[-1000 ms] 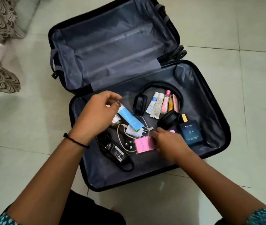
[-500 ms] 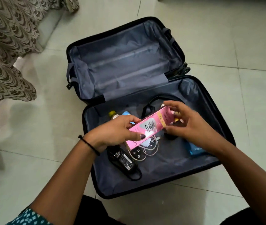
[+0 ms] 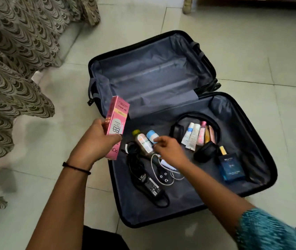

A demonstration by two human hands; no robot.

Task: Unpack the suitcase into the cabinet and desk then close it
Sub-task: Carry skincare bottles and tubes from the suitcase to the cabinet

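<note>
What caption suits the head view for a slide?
Left hand holds a pink box; right hand reaches for bottles in the open suitcase.

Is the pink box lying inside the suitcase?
No, the left hand grips the pink box, raised at the left rim of the suitcase.

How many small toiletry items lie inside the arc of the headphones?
5, in a row: blue-white tube, white tube, pink bottle, yellow tube, pink tube. Others may be hidden.
</note>
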